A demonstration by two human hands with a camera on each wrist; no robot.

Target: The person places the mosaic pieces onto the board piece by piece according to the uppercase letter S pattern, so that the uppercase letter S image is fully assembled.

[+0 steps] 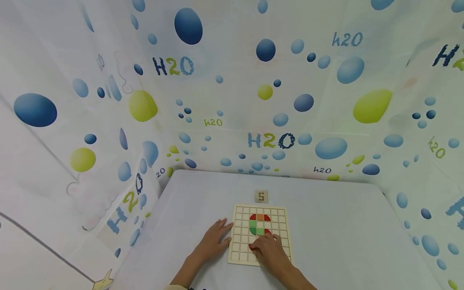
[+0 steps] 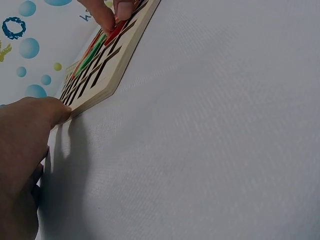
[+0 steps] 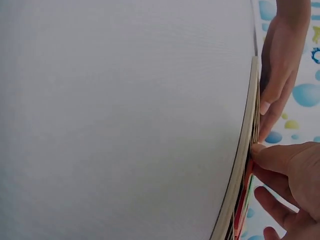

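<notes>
A wooden grid board (image 1: 242,256) lies on the white table. Several coloured tiles fill some of its squares: red corner tiles (image 1: 267,218), an orange tile (image 1: 259,217) and green tiles (image 1: 252,230), forming a curved shape. My left hand (image 1: 214,238) rests at the board's left edge with fingers spread and the thumb touching the rim. Over the lower middle of the board, my right hand (image 1: 269,250) pinches a small red tile (image 1: 251,246) between thumb and fingers, against the grid. The palm hides the board's lower right squares.
Behind the board lies a small card (image 1: 261,196) with a figure like an S or 5 on a grid. White sheets (image 1: 232,96) printed with blue and green drops and "H2O" hang at the back and sides of the table (image 1: 337,233).
</notes>
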